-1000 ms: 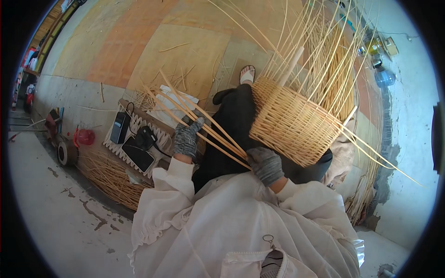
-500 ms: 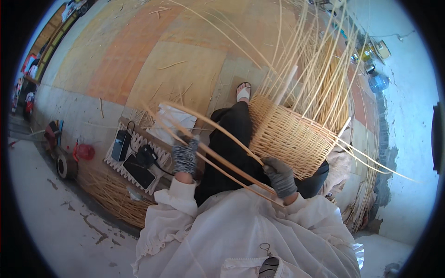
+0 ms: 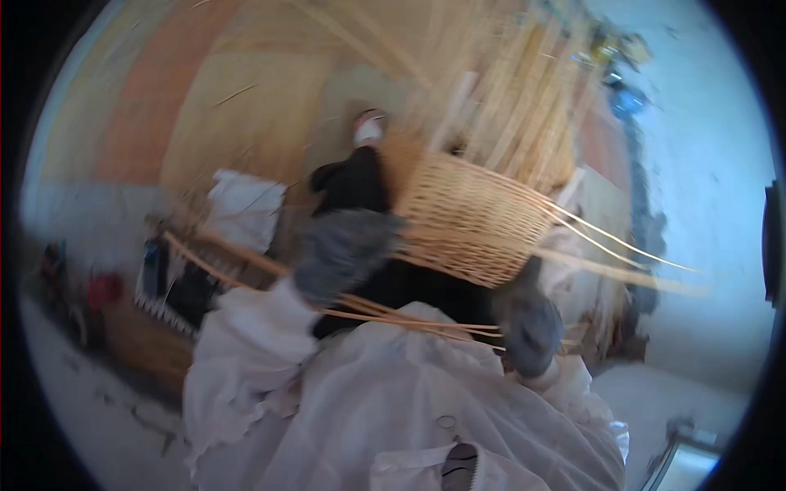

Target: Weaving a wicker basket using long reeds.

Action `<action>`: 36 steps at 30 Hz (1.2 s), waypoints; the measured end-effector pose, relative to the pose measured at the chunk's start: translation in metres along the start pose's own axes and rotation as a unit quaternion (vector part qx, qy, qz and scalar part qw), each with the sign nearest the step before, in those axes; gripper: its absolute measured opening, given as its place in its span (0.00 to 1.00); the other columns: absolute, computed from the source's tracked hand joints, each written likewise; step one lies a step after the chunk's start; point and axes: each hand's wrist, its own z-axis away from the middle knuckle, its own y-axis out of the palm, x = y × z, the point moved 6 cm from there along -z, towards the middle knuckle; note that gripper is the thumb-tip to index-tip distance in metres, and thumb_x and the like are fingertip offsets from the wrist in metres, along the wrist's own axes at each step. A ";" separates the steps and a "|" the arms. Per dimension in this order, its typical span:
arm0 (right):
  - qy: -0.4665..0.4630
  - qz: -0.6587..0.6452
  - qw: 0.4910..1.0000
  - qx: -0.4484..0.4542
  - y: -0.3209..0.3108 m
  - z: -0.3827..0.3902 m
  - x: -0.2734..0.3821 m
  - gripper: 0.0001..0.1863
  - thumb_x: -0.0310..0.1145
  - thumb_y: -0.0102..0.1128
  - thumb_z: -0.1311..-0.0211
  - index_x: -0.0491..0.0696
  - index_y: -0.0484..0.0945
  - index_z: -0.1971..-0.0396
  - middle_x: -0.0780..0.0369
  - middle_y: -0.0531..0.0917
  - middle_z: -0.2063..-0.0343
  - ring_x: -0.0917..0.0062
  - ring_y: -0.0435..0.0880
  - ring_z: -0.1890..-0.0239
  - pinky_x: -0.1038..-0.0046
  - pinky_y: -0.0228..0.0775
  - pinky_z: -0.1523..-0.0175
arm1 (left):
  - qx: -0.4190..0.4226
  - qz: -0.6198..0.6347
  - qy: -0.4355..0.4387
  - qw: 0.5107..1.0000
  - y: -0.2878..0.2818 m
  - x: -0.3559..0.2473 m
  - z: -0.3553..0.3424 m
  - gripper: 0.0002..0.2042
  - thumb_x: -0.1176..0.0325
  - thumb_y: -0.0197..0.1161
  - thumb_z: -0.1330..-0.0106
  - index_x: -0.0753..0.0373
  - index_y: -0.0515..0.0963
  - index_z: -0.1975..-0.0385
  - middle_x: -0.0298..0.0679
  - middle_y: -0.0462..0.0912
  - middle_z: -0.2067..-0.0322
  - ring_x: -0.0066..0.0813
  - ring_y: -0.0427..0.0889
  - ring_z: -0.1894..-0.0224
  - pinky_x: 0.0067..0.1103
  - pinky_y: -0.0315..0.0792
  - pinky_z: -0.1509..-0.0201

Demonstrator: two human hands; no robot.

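My left hand (image 3: pixel 344 254), in a grey glove and smeared by motion, is raised in front of a woven wicker basket (image 3: pixel 467 217); I cannot make out its fingers or grip. My right hand (image 3: pixel 528 327), also gloved and blurred, is lower, beside the basket's right bottom corner, closed on long tan willow strips (image 3: pixel 409 322) that cross my lap toward the left. The basket rests over my dark-trousered legs (image 3: pixel 348 176), with long upright stakes (image 3: pixel 524 98) fanning from its top and a few loose rods (image 3: pixel 614 237) sticking out to the right.
A white sheet (image 3: pixel 241 204) and dark devices on a pale scalloped-edged mat (image 3: pixel 164 315) lie at my left, by a red object (image 3: pixel 105 288). A blue water jug (image 3: pixel 629 101) and other items stand along the white wall (image 3: pixel 708 164) at the right.
My left hand has moved right toward the basket. My right hand has shifted right, and the strips now lie more level. The view has swung, blurring the picture.
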 end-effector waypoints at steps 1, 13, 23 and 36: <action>-0.113 -0.054 0.992 -0.003 0.006 0.002 0.016 0.05 0.28 0.61 0.50 0.44 0.76 0.80 0.59 0.82 0.70 0.66 0.80 0.68 0.68 0.72 0.66 | 0.047 -0.048 0.005 0.998 0.021 -0.006 0.013 0.07 0.59 0.60 0.39 0.51 0.80 0.67 0.34 0.80 0.76 0.32 0.79 0.75 0.28 0.72 0.71; 0.224 -0.307 0.880 0.285 0.132 0.034 -0.033 0.17 0.25 0.52 0.40 0.41 0.74 0.50 0.60 0.79 0.74 0.77 0.80 0.73 0.77 0.72 0.66 | -0.381 -0.317 -0.429 0.756 -0.146 0.089 0.165 0.30 0.65 0.72 0.48 0.68 0.68 0.46 0.41 0.80 0.69 0.31 0.79 0.63 0.29 0.72 0.53; 0.142 -0.315 0.918 0.198 0.184 -0.015 0.007 0.27 0.28 0.63 0.46 0.47 0.70 0.44 0.56 0.79 0.60 0.67 0.79 0.57 0.73 0.72 0.51 | -0.333 0.261 -0.461 0.780 -0.049 0.132 0.191 0.15 0.75 0.60 0.37 0.68 0.73 0.51 0.38 0.80 0.60 0.26 0.79 0.61 0.19 0.77 0.56; 0.100 -0.201 0.956 0.191 0.205 0.011 0.009 0.17 0.32 0.64 0.47 0.44 0.79 0.56 0.53 0.79 0.58 0.63 0.80 0.58 0.69 0.73 0.50 | -0.350 0.376 -0.435 0.740 -0.051 0.075 0.161 0.11 0.81 0.59 0.39 0.68 0.74 0.56 0.41 0.81 0.63 0.28 0.82 0.61 0.23 0.81 0.57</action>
